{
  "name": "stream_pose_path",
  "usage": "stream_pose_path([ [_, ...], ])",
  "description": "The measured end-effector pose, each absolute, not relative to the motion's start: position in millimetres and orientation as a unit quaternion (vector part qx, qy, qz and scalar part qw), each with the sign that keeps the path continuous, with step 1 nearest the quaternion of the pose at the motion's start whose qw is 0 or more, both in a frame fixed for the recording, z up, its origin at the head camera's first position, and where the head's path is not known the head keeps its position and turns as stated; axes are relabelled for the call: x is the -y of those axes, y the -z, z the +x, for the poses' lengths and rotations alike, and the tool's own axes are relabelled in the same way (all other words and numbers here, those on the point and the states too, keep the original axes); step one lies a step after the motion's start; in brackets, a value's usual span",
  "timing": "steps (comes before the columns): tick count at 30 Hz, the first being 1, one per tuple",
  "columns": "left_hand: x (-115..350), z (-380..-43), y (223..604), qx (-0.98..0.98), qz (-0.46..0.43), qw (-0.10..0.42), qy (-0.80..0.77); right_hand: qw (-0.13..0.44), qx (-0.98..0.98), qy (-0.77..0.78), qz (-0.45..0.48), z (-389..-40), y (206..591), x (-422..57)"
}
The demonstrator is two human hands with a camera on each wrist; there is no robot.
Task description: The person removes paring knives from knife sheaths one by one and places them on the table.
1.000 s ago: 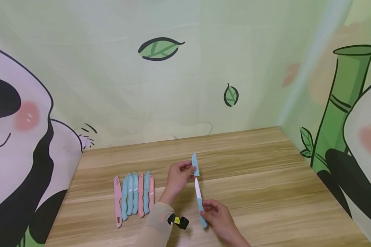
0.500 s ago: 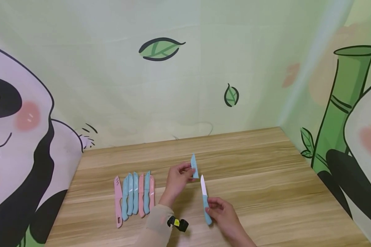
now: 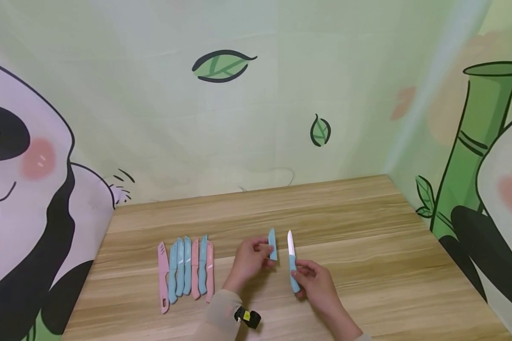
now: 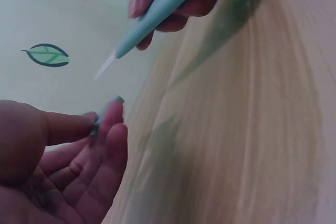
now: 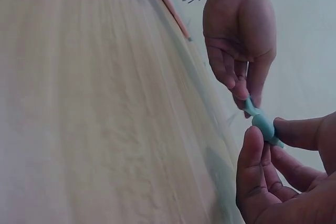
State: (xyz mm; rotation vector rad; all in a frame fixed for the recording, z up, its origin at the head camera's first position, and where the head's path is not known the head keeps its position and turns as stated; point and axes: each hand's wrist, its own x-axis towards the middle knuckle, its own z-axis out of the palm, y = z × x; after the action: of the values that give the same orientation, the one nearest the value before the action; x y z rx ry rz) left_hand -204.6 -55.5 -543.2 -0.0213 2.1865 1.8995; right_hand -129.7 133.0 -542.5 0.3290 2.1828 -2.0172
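My left hand (image 3: 249,259) pinches a light blue knife sheath (image 3: 272,244) between thumb and fingers. To its right, my right hand (image 3: 320,284) holds a small knife (image 3: 293,267) by its light blue handle. The bare white blade points away from me, beside the sheath and apart from it. In the left wrist view, the knife handle (image 4: 157,17) slants down towards the sheath (image 4: 119,99), which my fingertips mostly hide. From the right wrist, the butt of the knife handle (image 5: 263,127) shows between my thumb and fingers, hiding the blade.
Left of my hands, several sheathed knives lie side by side on the wooden table (image 3: 367,227): a long pink knife (image 3: 163,279) at the far left, then blue knives (image 3: 180,270) and pink knives (image 3: 210,272). A printed cloth wall (image 3: 273,94) rises behind the table.
The knife has moved right and away from me, from just below the sheath's lower end to beside it. The sheath has come slightly towards me. The row of knives looks the same.
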Motion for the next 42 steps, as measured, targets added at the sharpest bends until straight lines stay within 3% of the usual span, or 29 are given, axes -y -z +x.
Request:
stream_pose_path([
  [42,34.2,-217.0,548.8,-0.873,0.006,0.069,-0.482,0.034,-0.875,0.478,0.065,-207.1,550.0,-115.7],
])
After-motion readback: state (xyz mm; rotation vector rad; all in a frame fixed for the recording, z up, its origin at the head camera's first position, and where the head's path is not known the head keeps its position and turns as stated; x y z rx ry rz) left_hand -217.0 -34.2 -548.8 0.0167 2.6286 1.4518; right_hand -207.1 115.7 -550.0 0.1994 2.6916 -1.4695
